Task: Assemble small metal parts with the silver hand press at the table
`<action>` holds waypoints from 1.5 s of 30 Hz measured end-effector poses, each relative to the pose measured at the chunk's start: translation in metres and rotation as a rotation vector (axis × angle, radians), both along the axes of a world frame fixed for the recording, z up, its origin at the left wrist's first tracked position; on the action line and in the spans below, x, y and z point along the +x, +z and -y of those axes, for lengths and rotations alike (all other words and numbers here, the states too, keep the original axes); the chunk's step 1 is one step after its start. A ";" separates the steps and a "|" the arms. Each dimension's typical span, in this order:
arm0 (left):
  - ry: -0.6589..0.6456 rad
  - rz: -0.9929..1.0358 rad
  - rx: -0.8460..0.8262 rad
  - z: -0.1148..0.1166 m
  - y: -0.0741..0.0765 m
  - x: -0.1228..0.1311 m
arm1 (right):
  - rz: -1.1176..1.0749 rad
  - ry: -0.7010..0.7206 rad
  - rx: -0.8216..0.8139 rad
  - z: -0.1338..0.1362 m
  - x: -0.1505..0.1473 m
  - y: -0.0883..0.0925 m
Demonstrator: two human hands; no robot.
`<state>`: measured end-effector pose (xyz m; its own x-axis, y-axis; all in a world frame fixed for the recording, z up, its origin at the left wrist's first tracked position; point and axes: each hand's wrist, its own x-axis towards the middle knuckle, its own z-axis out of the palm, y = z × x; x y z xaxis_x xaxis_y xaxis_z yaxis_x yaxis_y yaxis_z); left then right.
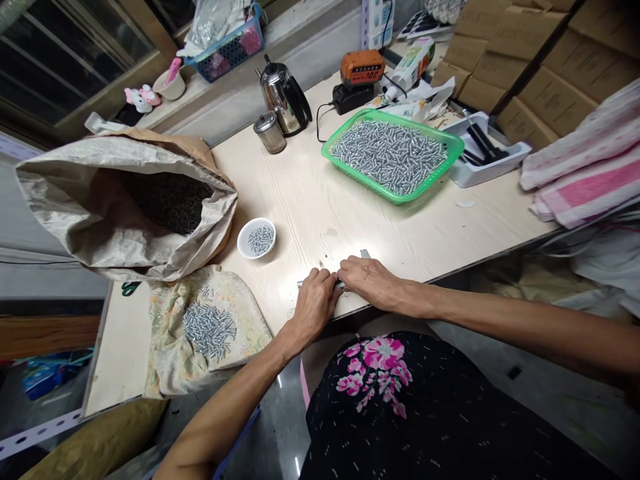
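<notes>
At the front edge of the wooden table, my left hand [316, 297] and my right hand [373, 283] are closed side by side, nearly touching. Both grip a slim silvery metal piece [341, 285], mostly covered by the fingers. One end shows left of my left hand, and a flat grey tip [365, 254] sticks out behind my right hand; whether they are one object I cannot tell. A small white bowl [241, 241] of short silvery metal pins stands beyond my left hand. More loose pins [210, 330] lie heaped on a patterned cloth [250, 320] to the left.
Farther back stands a green tray [400, 199] full of similar pins. A large open sack [65, 200] with dark contents occupies the left side. Behind are a metal kettle [280, 97], a lidded canister [270, 133], an orange battery [362, 68] and a grey tray [487, 175] of tools.
</notes>
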<state>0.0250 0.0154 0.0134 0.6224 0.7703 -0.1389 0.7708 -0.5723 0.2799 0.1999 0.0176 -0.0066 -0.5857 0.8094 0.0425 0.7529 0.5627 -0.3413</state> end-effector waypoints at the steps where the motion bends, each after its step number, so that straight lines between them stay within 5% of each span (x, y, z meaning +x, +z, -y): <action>1: -0.001 0.009 -0.001 0.000 0.000 0.000 | -0.015 0.006 -0.014 0.001 0.001 0.000; 9: 0.062 0.184 0.036 -0.005 -0.006 -0.013 | -0.082 -0.007 0.052 0.001 0.011 0.006; 13: 0.320 0.322 0.109 -0.004 0.003 -0.044 | -0.188 0.024 0.138 0.009 0.020 0.008; 16: 0.516 0.246 0.057 0.007 0.011 -0.064 | -0.154 0.037 0.108 0.016 0.019 0.004; 21: 0.637 0.007 -0.153 0.020 0.010 -0.061 | -0.105 0.025 0.170 0.019 0.005 -0.014; 29: 0.688 -0.012 -0.403 0.001 0.006 -0.045 | -0.114 -0.026 0.290 0.015 0.000 -0.022; 32: 0.606 -0.073 -0.454 -0.002 0.011 -0.051 | -0.179 -0.028 0.241 0.016 0.002 -0.026; 37: 0.456 -0.254 -0.334 -0.025 0.039 -0.076 | -0.243 -0.043 0.169 0.017 0.014 -0.039; 42: 0.561 -0.099 0.112 -0.067 0.090 -0.109 | -0.242 -0.061 0.173 0.017 0.020 -0.049; 45: 0.671 -0.137 0.259 -0.081 0.105 -0.142 | -0.267 -0.070 0.197 0.018 0.020 -0.054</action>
